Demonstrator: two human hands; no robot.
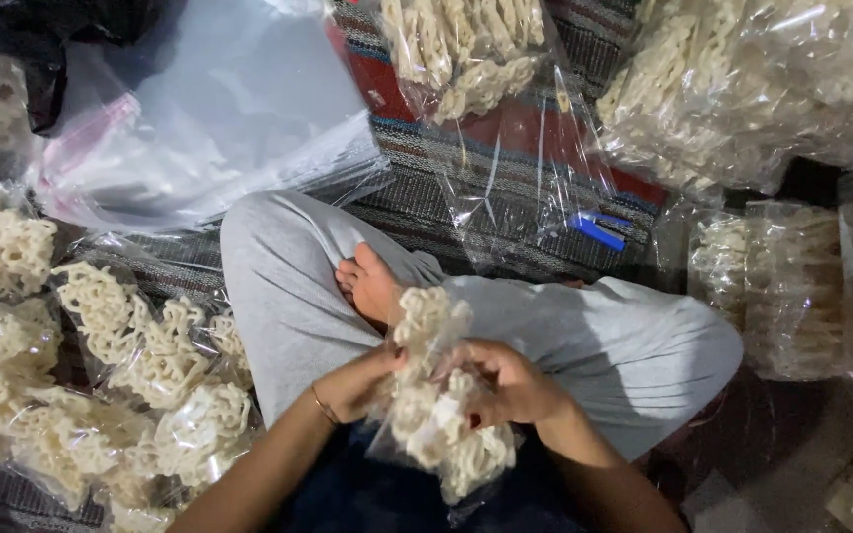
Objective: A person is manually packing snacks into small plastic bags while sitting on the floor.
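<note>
The left hand (357, 383) comes in from the near left with its wrist bent and a thin bangle (322, 406) around it. Its fingers curl around the left side of a small clear bag of crackers (436, 415) and hold it tight. The right hand (510, 380) comes in from the near right, and its fingers fold over the right side of the same bag — so both hands grip it together, low in the middle, just above the person's lap.

The bag is thin and see-through, and it is packed with pale, cream-white crackers that look like curly, tangled nets. Some crackers poke up out of the top of the bag (428, 314), and more bulge out at the bottom.

The person sits cross-legged in grey trousers (288, 286), and a bare foot (367, 281) rests just behind the bag.

On the near left lie many filled cracker bags (101, 395) in a heap. On the far left is a stack of empty clear plastic bags (219, 128). Far in the middle is another big bag of crackers (466, 49), and a bigger pile in plastic (742, 89) sits on the far right. A small blue thing (599, 232) lies under clear plastic on the striped mat (505, 188) — I cannot tell what it is.
</note>
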